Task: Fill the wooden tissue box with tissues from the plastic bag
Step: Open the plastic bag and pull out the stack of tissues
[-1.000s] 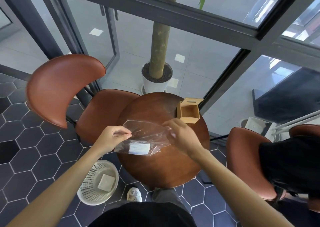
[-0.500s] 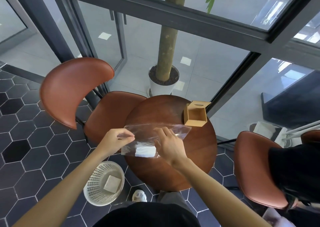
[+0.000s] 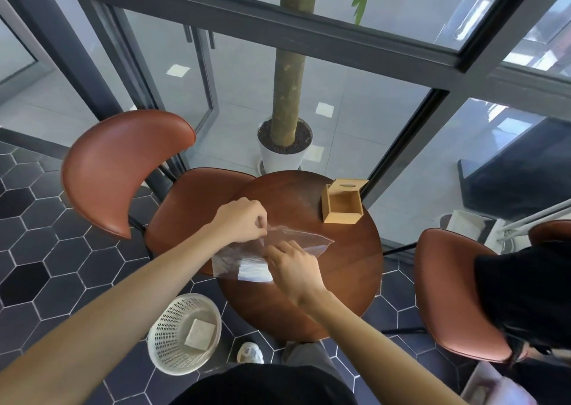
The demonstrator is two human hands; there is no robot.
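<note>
A clear plastic bag (image 3: 306,240) lies over the near left part of the round wooden table (image 3: 349,262). A white stack of tissues (image 3: 251,271) shows through the bag. My left hand (image 3: 242,219) pinches the bag's upper edge. My right hand (image 3: 293,268) reaches into the bag's mouth, with its fingertips at the tissues; whether it grips them I cannot tell. The wooden tissue box (image 3: 341,202) stands empty at the table's far right, its slotted lid (image 3: 349,184) tipped back.
A brown chair (image 3: 123,170) stands to the left, another (image 3: 445,293) to the right with dark clothing on it. A white perforated basket (image 3: 163,336) holding a pale square sits on the floor. A potted tree (image 3: 285,145) stands beyond the table.
My right hand has moved left along the bag and pushed into its mouth toward the tissues. My left hand has kept its pinch on the bag's edge.
</note>
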